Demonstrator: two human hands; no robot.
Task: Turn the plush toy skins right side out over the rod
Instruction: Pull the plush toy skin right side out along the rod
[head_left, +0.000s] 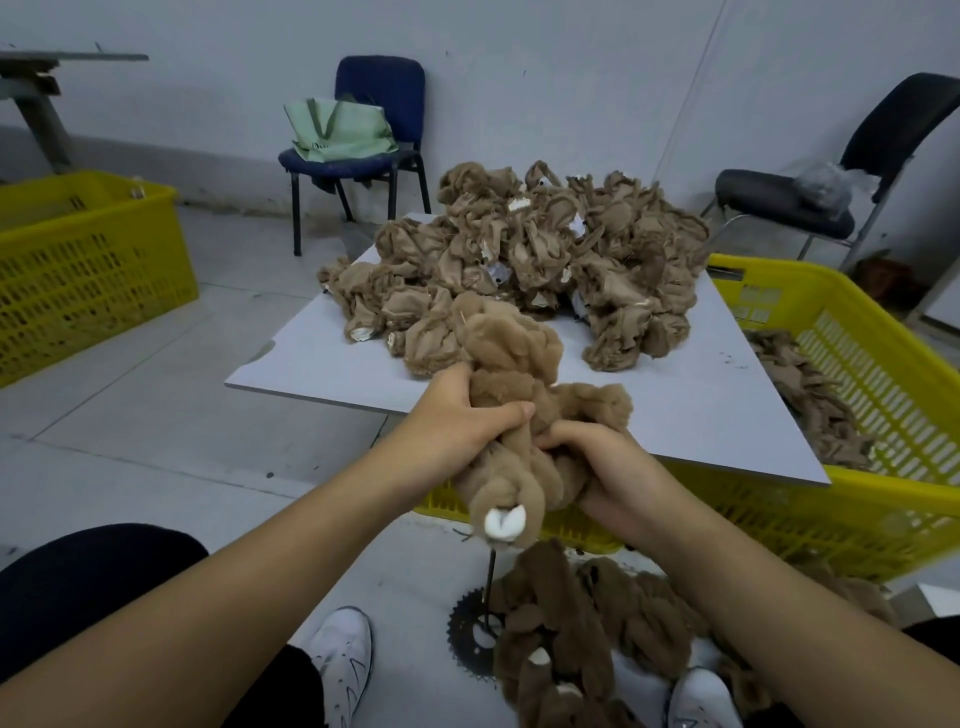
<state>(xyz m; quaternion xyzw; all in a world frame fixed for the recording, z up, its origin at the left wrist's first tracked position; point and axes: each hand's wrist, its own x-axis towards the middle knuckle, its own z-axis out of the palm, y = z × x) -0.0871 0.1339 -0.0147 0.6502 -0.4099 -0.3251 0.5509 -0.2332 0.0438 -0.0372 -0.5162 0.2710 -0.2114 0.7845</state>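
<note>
At the right of the frame a yellow slatted crate (852, 332) holds a layer of brown skins (810, 395), and a grey board (322, 358) lies across its near part, covering most of its opening. On the board sits a heap of inside-out skins (535, 260), tan and wrinkled with white tags showing. A second yellow crate (88, 270) stands at the left edge; what it holds cannot be made out through the slats. At centre the person grips the plush toy skin (519, 395), furry side out, above the thin dark rod (490, 577), which rises from a toothed sprocket base (470, 631) on the floor. The left hand (457, 415) has its fingers curled round the skin's upper part, thumb pressed across the front; the right hand (597, 467) clutches the lower right folds, its fingers buried in the fur. A white patch shows at the skin's lower end, just above the rod. A pile of turned skins (582, 623) lies on the floor at lower right, between two white shoes (343, 660). Against the far wall stand a blue chair (379, 104) bearing a green bag (337, 130), and a black chair (810, 192).
</note>
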